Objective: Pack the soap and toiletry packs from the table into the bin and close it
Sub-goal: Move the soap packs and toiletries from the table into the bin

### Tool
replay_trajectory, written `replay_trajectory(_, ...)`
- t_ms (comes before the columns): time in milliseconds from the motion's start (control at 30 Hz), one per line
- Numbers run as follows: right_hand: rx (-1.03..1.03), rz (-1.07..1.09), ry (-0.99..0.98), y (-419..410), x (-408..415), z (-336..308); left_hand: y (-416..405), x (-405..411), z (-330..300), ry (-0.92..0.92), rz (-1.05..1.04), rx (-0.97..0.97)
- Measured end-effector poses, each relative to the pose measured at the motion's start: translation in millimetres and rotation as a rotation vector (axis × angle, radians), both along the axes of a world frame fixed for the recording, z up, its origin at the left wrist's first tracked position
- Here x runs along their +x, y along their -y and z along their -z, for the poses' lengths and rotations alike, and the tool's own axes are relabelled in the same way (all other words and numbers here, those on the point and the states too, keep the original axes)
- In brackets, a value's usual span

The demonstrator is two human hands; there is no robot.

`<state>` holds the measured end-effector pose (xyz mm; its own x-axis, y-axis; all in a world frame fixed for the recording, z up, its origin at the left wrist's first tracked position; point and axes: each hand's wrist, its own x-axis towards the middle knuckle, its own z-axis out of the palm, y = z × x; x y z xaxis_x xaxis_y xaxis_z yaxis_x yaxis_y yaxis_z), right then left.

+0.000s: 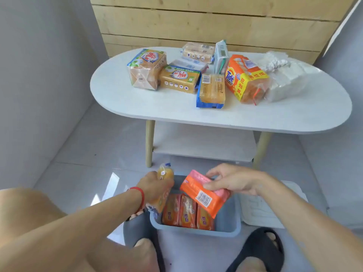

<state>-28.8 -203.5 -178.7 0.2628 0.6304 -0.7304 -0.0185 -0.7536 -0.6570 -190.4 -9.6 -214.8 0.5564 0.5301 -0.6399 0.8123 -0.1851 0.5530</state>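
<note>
A blue-grey bin stands on the floor between my feet, with three orange soap packs upright inside. My left hand grips a yellow soap pack over the bin's left rim. Over the bin's middle, my right hand holds an orange and pink soap pack, tilted. On the white oval table lie several more packs: yellow soap packs, a blue-edged one, an orange Tide pack and a clear white pack.
The bin's white lid lies on the floor to the right of the bin. My feet in dark slippers flank the bin's near side. The table has a lower shelf and wooden legs. A grey wall runs along the left.
</note>
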Motion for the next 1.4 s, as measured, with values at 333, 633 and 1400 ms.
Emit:
replay_trajectory(333, 0.02, -0.402, 1.051, -40.7, -76.5, 166.5, -9.4, -7.7, 65.0, 0.001, 0.014, 0.279)
replay_trajectory(633, -0.022, -0.602, 1.05, -65.0, -63.8, 217.5, -15.4, -18.6, 88.1, 0.043, 0.01, 0.273)
replay_trajectory(1400, 0.148, -0.52, 0.806, -50.3, -62.4, 201.1, -8.6, -19.1, 82.0, 0.046, 0.032, 0.34)
